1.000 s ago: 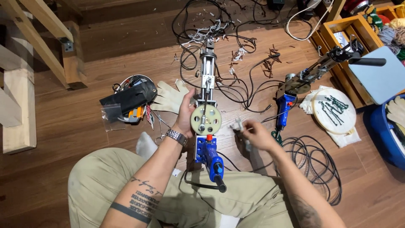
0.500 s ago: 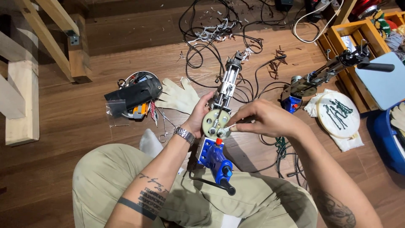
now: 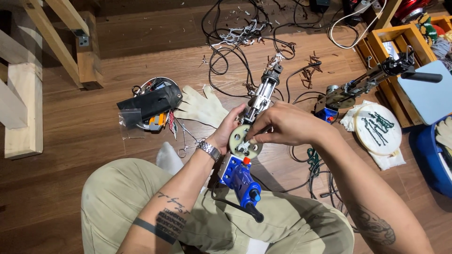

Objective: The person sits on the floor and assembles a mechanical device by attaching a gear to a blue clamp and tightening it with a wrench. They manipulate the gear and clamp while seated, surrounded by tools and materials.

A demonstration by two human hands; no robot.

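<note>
Here the tufting gun [image 3: 245, 155] lies over the lap, long axis running up-right; left hand [image 3: 230, 129] grips its frame, right hand [image 3: 287, 124] fingertips pinch at the gear [image 3: 246, 141] just below them

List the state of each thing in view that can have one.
Blue-handled tool: held over the lap, shaft pointing away.
Left hand: gripping the tool from behind.
Right hand: fingers on the pale gear.
Work glove: flat on floor.
Embroidery hoop: flat on cloth.
</note>
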